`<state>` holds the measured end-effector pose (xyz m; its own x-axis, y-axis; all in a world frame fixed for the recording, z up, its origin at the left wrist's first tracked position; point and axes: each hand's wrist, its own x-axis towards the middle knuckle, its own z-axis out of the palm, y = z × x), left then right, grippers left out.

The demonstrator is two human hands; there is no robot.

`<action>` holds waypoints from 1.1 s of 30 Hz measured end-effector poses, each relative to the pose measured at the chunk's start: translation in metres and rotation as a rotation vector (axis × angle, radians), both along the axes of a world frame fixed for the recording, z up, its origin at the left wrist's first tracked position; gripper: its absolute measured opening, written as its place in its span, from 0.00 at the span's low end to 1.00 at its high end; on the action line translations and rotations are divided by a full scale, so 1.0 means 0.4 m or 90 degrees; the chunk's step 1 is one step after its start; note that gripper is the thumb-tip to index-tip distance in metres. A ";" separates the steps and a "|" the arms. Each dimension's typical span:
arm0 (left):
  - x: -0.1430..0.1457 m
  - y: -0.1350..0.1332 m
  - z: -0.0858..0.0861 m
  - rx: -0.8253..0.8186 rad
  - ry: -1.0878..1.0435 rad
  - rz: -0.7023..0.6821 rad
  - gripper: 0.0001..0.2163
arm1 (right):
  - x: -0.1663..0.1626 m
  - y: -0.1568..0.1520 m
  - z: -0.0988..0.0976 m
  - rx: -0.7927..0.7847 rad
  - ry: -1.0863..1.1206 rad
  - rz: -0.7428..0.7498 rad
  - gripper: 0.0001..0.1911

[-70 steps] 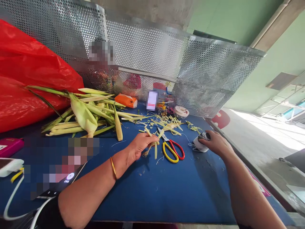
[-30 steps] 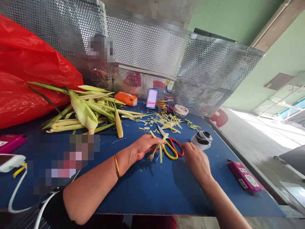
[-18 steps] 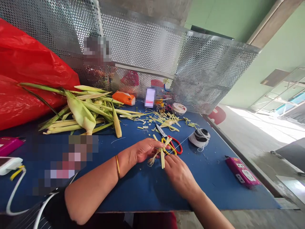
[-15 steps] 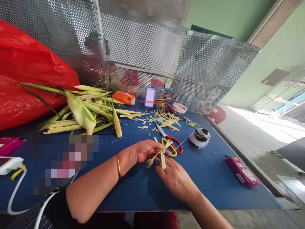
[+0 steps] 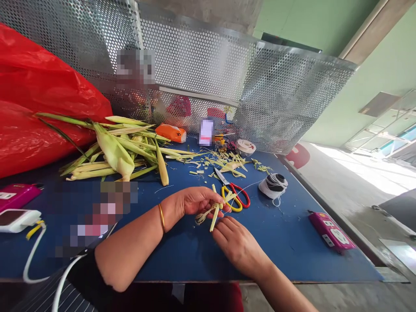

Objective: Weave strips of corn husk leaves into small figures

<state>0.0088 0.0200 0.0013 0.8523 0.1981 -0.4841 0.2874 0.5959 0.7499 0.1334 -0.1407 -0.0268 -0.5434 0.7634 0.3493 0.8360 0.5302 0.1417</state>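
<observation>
My left hand (image 5: 204, 201) pinches a small bundle of pale corn husk strips (image 5: 216, 211), with the strips sticking out above and below the fingers. My right hand (image 5: 235, 242) is closed just below and to the right of the bundle. A white thread (image 5: 251, 190) runs slackly from a dark-and-white spool (image 5: 273, 186) to the right hand's fingertips, which are partly hidden. Past the hands lie scissors (image 5: 234, 194) with one red and one yellow handle loop, their blades a little apart.
A heap of green corn husks (image 5: 113, 151) lies at left beside a red plastic bag (image 5: 48, 104). Husk scraps (image 5: 232, 164), a tape roll (image 5: 246, 147) and an orange tissue pack (image 5: 171, 133) are at the back. A magenta device (image 5: 331, 232) sits at right. Perforated metal sheets stand behind.
The husk bundle has turned, its lower strip now slanting down to the left. My right hand has shifted slightly down. The thread, taut before, hangs looser, with a loop beside the spool.
</observation>
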 end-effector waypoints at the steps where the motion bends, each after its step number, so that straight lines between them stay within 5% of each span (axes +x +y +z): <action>1: -0.001 -0.001 0.002 0.002 0.002 -0.003 0.05 | 0.004 0.002 0.003 -0.004 0.003 -0.004 0.12; 8: 0.007 -0.009 -0.003 -0.002 0.026 -0.023 0.06 | -0.008 0.002 0.012 0.009 0.022 0.009 0.13; 12: -0.003 0.007 0.012 0.007 0.011 0.039 0.03 | 0.007 -0.009 0.012 0.003 0.127 0.002 0.10; 14: -0.014 0.025 0.025 0.022 0.002 0.095 0.03 | 0.042 -0.004 0.014 0.023 0.261 -0.058 0.11; 16: -0.026 0.042 0.035 0.036 -0.001 0.129 0.03 | 0.092 0.016 0.017 0.061 0.397 -0.243 0.09; 19: -0.039 0.060 0.042 0.035 -0.003 0.169 0.03 | 0.160 0.069 0.025 -0.093 0.278 -0.484 0.11; 24: -0.045 0.069 0.043 0.030 -0.011 0.211 0.03 | 0.175 0.160 0.043 -0.241 0.080 -0.504 0.18; 30: -0.039 0.066 0.052 0.000 -0.013 0.338 0.03 | 0.175 0.190 0.063 -0.290 0.109 -0.496 0.30; 33: -0.036 0.067 0.049 -0.011 -0.009 0.347 0.02 | 0.210 0.148 0.061 -0.344 0.239 -0.481 0.30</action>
